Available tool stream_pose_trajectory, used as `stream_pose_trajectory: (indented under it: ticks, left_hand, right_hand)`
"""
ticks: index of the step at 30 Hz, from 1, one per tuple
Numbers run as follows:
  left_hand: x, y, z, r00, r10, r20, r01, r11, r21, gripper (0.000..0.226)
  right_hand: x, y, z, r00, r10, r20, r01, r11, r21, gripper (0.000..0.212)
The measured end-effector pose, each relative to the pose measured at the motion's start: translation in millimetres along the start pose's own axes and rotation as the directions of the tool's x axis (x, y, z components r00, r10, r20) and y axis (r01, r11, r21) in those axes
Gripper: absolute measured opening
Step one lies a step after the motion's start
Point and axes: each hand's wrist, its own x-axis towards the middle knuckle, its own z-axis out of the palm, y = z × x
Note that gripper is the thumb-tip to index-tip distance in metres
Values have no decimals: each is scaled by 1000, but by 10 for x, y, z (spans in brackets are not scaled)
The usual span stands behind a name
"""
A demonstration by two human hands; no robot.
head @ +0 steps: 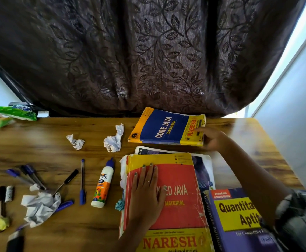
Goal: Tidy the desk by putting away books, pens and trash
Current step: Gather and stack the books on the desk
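Showing a wooden desk (61, 231) seen from above, with books on its right half and pens and paper scraps on its left. The left hand (145, 193) lies flat, fingers straight and close together, palm down on the red-and-yellow Java book (183, 211), which rests nearest the viewer. The right hand (212, 140) reaches across to the blue-and-yellow Java book (166, 129) at the far edge of the desk; its fingers touch that book's right end, but blur hides whether they curl round it. Under the far end of the red-and-yellow book lies a white-edged booklet (203, 166), partly covered. Just to the right, touching the red-and-yellow book's edge, lies a purple aptitude book (232, 213), crossed by the right forearm.

Left of the books stands out a glue bottle (103, 184), lying on its side with its blue cap pointing away. Beside it lies a blue pen (82, 180), and further left a black marker (66, 180) whose tip is tucked under a large crumpled paper (39, 206). A cluster of blue-capped pens (28, 175) lies beyond that. Two smaller paper balls (113, 140) (75, 141) sit apart near the middle of the desk. A small teal scrap (119, 205) touches the red-and-yellow book's left edge. A green wrapper (17, 112) rests at the far left corner. A dark leaf-patterned curtain (148, 51) hangs behind the desk.
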Motion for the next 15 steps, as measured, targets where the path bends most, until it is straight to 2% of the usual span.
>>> stream_pose_trajectory:
  ticks: [5,6,8,10,12,13,15]
  left_hand:
    - [1,-3,-6,1000,-1,3,1,1000,9,65]
    - [1,-3,-11,1000,0,3,0,1000,11,65]
    - [-2,-4,-22,1000,1,3,-1,1000,1,65]
    - [-2,-7,-34,1000,2,-10,-2,998,-56,65]
    - [-22,16,-59,997,-22,-71,2,962,-272,64]
    - [-35,42,-88,992,-67,-107,14,901,-434,63]
    - [-44,64,-159,963,-216,-161,45,718,-694,65]
  right_hand:
    - [-136,-156,139,998,-60,-21,60,998,24,38]
    - [-180,-150,189,997,-72,-28,73,997,33,33]
    - [-323,-75,296,992,-115,-50,118,991,62,8]
    - [-493,107,376,987,-145,-67,152,981,120,16]
    - [-728,402,417,979,-186,-88,197,970,143,11]
    - [-854,578,420,975,-207,-82,218,965,147,5]
    - [-1095,915,411,971,-230,-70,239,957,166,13]
